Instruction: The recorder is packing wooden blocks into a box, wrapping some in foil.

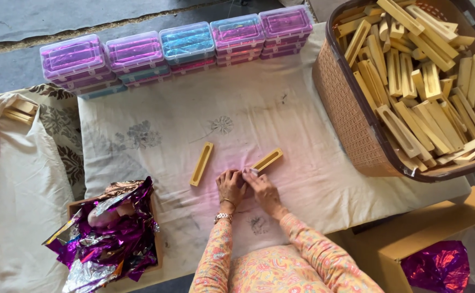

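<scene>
Your slotted wooden block [267,160] lies on the cloth-covered surface [302,114], its near end under your fingertips. It looks light, stiff and smooth-sided, so pinch it across the long edges rather than the thin slot walls. Both hands, left hand [230,187] and right hand [263,190], are together at that end, working something small I cannot make out. A second block [201,164] lies just left of yours; the basket of blocks [351,119] sits to its right.

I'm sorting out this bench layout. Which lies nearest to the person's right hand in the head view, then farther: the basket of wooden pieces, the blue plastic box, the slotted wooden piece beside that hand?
1. Slotted wooden piece, touching the right hand, just above it.
2. Basket of wooden pieces, to the right.
3. Blue plastic box, far edge of the table.
</scene>
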